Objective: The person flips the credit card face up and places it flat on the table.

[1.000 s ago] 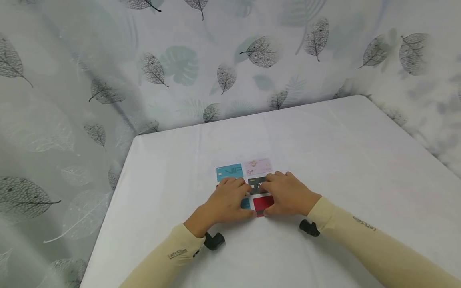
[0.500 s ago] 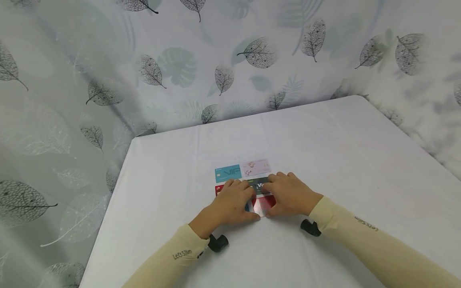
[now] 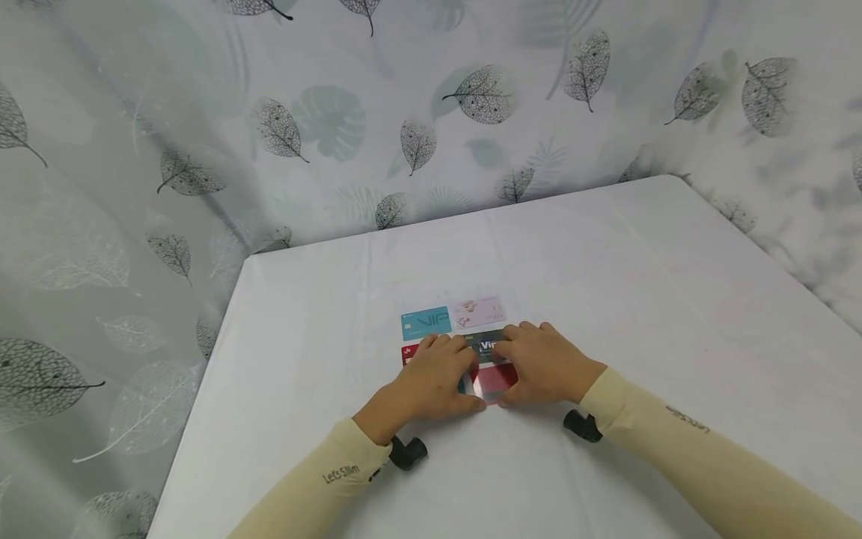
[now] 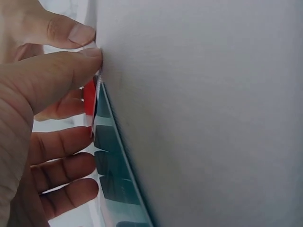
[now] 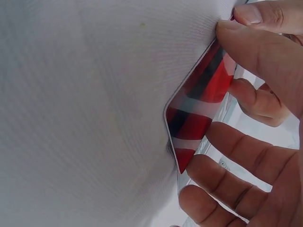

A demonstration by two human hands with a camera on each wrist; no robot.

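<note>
A red card (image 3: pixel 494 380) lies at the near right of a block of cards on the white table. My left hand (image 3: pixel 431 378) holds it at its left end, thumb at the near edge. Bent fingers of my right hand (image 3: pixel 548 367) grip its right part, thumb on the near edge. Below the left fingers, a teal card (image 4: pixel 113 156) shows in the left wrist view. Just beyond the red card is a dark card (image 3: pixel 481 344) with "Vip" lettering, partly covered by the right fingers. Another red card (image 3: pixel 408 353) is mostly hidden behind the left hand.
At the block's far side lie a blue-teal VIP card (image 3: pixel 426 323) and a pink floral card (image 3: pixel 479 312), side by side. White cloth covers the table (image 3: pixel 572 254). Leaf-patterned curtains (image 3: pixel 330 123) hang along its back and sides.
Over the second, my left hand has shifted slightly right, uncovering part of the red card at the left. A pale glare has appeared on the red card between the hands. Little moved in the last half second.
</note>
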